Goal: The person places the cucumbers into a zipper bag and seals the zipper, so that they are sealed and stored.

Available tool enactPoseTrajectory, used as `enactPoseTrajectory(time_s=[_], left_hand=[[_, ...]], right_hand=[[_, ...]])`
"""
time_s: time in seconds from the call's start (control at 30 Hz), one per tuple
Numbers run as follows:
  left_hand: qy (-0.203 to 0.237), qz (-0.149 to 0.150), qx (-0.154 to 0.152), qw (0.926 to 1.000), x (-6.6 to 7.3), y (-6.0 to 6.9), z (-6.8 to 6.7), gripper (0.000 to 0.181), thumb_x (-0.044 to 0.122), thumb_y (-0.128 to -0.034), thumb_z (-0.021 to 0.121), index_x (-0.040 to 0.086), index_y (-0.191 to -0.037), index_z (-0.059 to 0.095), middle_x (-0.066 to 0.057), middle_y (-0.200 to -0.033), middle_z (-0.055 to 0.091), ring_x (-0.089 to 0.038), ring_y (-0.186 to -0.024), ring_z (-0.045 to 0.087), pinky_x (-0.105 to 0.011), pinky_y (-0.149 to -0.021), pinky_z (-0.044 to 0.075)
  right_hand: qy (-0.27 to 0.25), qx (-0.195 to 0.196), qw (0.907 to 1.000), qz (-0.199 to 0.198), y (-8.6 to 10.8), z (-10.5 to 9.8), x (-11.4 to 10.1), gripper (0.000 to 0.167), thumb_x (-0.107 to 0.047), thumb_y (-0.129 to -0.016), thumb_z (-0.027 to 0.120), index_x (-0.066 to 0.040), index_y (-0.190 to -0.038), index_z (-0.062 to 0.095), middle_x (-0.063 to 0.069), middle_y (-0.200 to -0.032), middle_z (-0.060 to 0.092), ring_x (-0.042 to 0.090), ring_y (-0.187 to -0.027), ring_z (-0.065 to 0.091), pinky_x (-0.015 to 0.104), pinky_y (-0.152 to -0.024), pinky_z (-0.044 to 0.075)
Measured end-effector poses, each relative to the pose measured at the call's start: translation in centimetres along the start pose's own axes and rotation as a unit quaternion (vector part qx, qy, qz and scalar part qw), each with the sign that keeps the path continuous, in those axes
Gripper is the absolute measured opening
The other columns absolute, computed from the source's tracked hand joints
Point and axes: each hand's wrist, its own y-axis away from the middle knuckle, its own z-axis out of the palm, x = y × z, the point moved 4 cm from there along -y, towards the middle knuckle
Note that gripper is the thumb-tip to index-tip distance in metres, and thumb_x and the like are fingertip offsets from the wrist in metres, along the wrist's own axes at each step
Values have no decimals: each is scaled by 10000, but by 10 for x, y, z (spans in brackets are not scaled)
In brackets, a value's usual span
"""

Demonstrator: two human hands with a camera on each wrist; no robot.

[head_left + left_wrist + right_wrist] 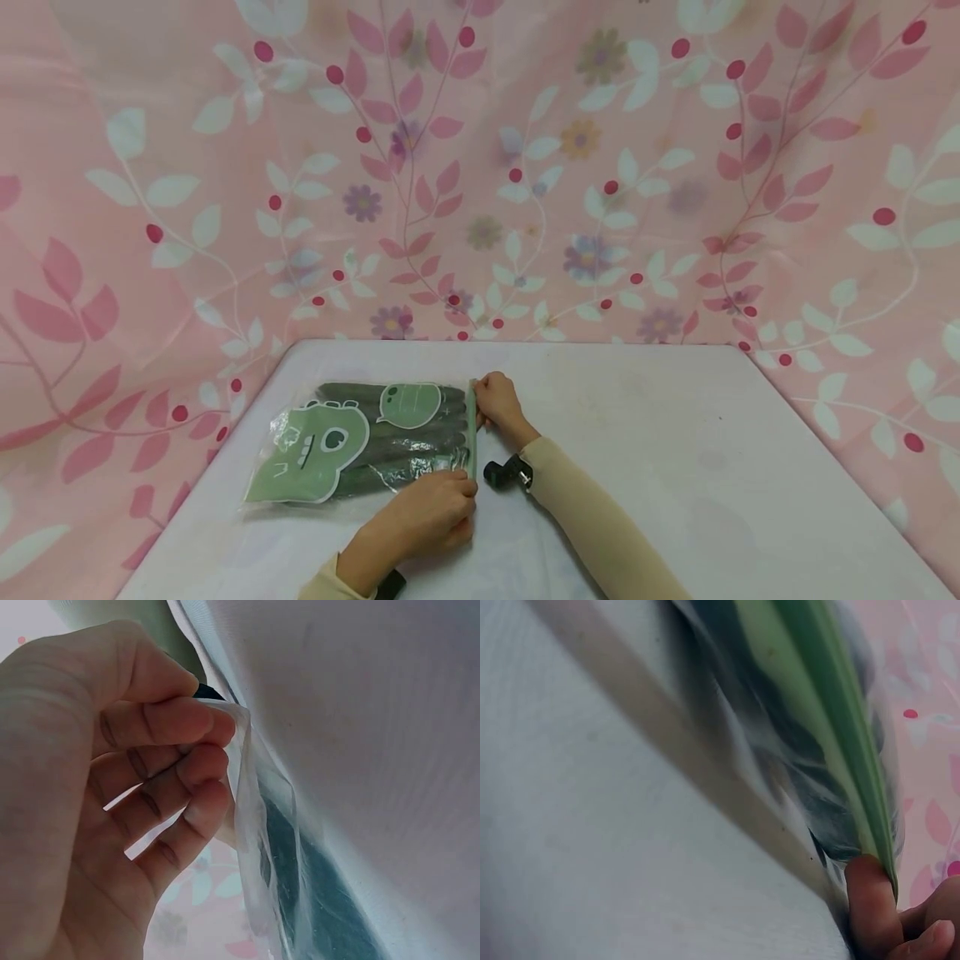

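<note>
A clear zip bag (311,454) printed with a green cartoon monster lies flat on the table, left of centre. Dark grey-green long folds or rolls fill it; their kind cannot be told through the plastic. Its green zip strip (840,705) runs along the right-hand edge. At the near end of that edge, my left hand (431,512) pinches the plastic; the left wrist view shows thumb and index finger (180,720) together on the bag's corner. My right hand (501,408) pinches the far end of the strip, where a fingertip (870,889) presses against it.
The white-covered table (637,433) extends to the right of the bag. Behind it hangs a pink curtain (480,208) with leaves and flowers. A black wrist camera (506,473) sticks out from the right sleeve (592,517), close above the table.
</note>
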Motion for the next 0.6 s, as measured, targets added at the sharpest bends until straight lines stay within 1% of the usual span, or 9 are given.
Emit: enactPoseTrajectory(time_s=[0.13, 0.2, 0.27, 0.33, 0.4, 0.5, 0.53, 0.57, 0.6], left_hand=[[48, -15, 28, 10000, 1, -1, -3, 199, 170, -722, 791, 192, -630, 616, 82, -713, 463, -127, -687, 511, -265, -683, 454], [127, -27, 46, 9999, 0, -1, -3, 208, 160, -726, 788, 193, -627, 608, 84, -715, 457, -123, -685, 508, -267, -687, 456], [227, -67, 59, 9997, 0, -1, -2, 219, 156, -734, 785, 196, -629, 597, 88, -720, 447, -116, -682, 499, -267, -681, 454], [310, -129, 77, 9994, -2, 1, -1, 247, 157, -740, 784, 202, -625, 570, 93, -722, 436, -108, -678, 488, -268, -672, 450], [383, -181, 97, 9991, -4, 2, 0, 284, 169, -745, 778, 212, -615, 529, 98, -721, 422, -103, -670, 470, -268, -654, 439], [537, -314, 130, 9980, -7, 3, -1, 379, 221, -797, 777, 236, -590, 459, 116, -713, 402, -86, -657, 451, -265, -622, 416], [595, -380, 156, 9974, -9, 3, -2, 400, 243, -820, 775, 241, -586, 451, 120, -711, 400, -80, -651, 448, -265, -617, 413], [643, -474, 193, 9966, -10, 4, -3, 412, 268, -843, 772, 247, -586, 451, 127, -711, 405, -76, -653, 455, -268, -617, 416], [688, -603, 247, 9955, -13, 4, -4, 409, 296, -865, 774, 249, -594, 472, 133, -716, 424, -70, -662, 472, -274, -620, 422]], right_hand=[[25, 48, 10000, 42, -1, -2, -1, 327, -175, -1064, 557, 10, -831, 692, 57, -446, 545, 128, -294, 459, 272, -321, 379], [4, 128, 9999, 44, 0, -4, 0, 307, -185, -1058, 565, 11, -862, 694, 56, -446, 553, 125, -293, 461, 272, -321, 380], [-102, 186, 9998, 17, 3, -5, 0, 290, -206, -1056, 572, 11, -904, 689, 55, -463, 575, 124, -300, 477, 273, -327, 393], [-366, 165, 9992, -27, 9, -5, -1, 260, -211, -1046, 580, 17, -971, 678, 66, -503, 605, 127, -323, 503, 274, -345, 420], [-824, -39, 9966, -79, 15, -7, -3, 240, -197, -1040, 589, 31, -1024, 660, 90, -576, 647, 144, -370, 550, 282, -380, 459], [-1422, -486, 9885, -145, 26, -13, -5, 211, -147, -1037, 591, 54, -1080, 637, 139, -705, 694, 190, -483, 632, 295, -462, 516], [-1492, -608, 9866, -239, 29, -17, -6, 201, -131, -1036, 599, 61, -1081, 636, 148, -742, 704, 207, -520, 655, 300, -487, 526], [-1453, -688, 9864, -349, 33, -22, -6, 184, -116, -1033, 603, 60, -1077, 639, 152, -770, 712, 218, -556, 672, 305, -508, 534], [-1310, -719, 9876, -483, 36, -28, -7, 167, -108, -1028, 609, 51, -1067, 644, 146, -792, 718, 222, -590, 684, 309, -529, 541]])
